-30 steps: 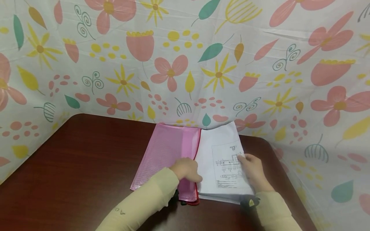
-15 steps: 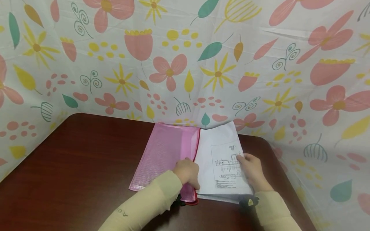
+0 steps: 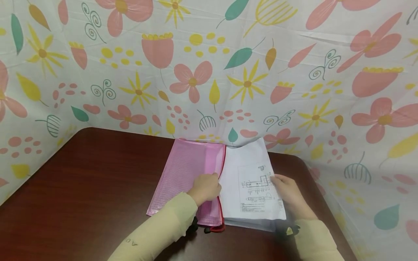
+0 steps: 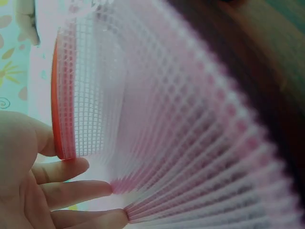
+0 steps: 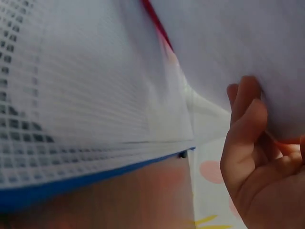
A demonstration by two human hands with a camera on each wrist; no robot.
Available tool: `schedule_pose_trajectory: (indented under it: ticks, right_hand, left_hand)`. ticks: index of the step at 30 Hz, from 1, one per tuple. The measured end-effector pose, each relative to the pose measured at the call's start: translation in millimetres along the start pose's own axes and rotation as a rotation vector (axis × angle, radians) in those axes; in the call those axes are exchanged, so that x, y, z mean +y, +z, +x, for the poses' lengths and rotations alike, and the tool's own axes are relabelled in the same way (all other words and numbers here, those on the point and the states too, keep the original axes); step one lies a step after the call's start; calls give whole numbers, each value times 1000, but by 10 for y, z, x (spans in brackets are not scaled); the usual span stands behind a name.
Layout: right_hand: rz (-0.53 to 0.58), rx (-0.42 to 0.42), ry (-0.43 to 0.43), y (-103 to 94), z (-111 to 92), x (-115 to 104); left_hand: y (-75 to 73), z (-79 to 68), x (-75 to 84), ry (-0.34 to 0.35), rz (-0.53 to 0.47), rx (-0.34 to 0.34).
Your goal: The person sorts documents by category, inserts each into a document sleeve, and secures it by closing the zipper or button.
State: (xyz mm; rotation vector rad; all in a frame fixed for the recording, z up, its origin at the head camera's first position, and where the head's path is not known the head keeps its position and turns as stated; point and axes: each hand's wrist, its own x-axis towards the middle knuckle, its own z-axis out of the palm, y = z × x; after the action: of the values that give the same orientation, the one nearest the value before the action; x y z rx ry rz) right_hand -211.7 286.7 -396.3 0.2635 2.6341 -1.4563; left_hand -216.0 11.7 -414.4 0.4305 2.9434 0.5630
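A pink mesh zipper pouch [image 3: 183, 166] lies at the table's back middle, its red zipper edge [image 3: 224, 159] facing right. My left hand [image 3: 206, 187] pinches that edge between thumb and forefinger. In the left wrist view the other fingers spread against the pink mesh [image 4: 143, 133]. White paper [image 3: 238, 163] printed with a line drawing extends right from the red edge. At its right side my right hand [image 3: 289, 192] pinches it; in the right wrist view curled fingers [image 5: 245, 133] show at its underside. Beneath the paper is a whitish mesh pouch [image 3: 249, 224] with a blue edge [image 5: 95, 180].
The dark brown table [image 3: 88, 181] extends left of the pouches. A flower-printed cloth [image 3: 202, 98] hangs behind and along both sides. A red zipper pull [image 3: 217, 229] pokes out at the pink pouch's front corner. A dark wrist strap [image 3: 287, 230] sits by the right sleeve.
My left hand has slid away from me and slightly left along the red edge. My right hand has shifted slightly right, while the printed drawing has moved a little left.
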Motion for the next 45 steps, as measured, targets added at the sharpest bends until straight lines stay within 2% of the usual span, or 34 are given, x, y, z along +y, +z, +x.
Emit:
schedule_pose_trajectory:
  ticks: [4,10,14,21,30,37,45]
  right_hand:
    - [16,-11,-34,-50,-30,-30]
    - [12,-3,-34,-35,-47,-66]
    - [43,19,-23,35,-65,-86]
    - [94,107,6,195,-42,-96]
    - [121,136,9,346,-5,-119]
    - [159,173,40,456,26,-141]
    - [132,184,41,558,54,-138]
  left_hand:
    - [14,-6,-10,-5,-2,23]
    - [15,-21,-9,3,-8,45]
    - [22,-19,3,-1,-16,51]
    - [34,-6,28,-30,-7,72]
    - [42,11,36,-57,-20,84]
    - [31,11,4,-83,-100,114]
    - [32,4,-19,-78,-127,150]
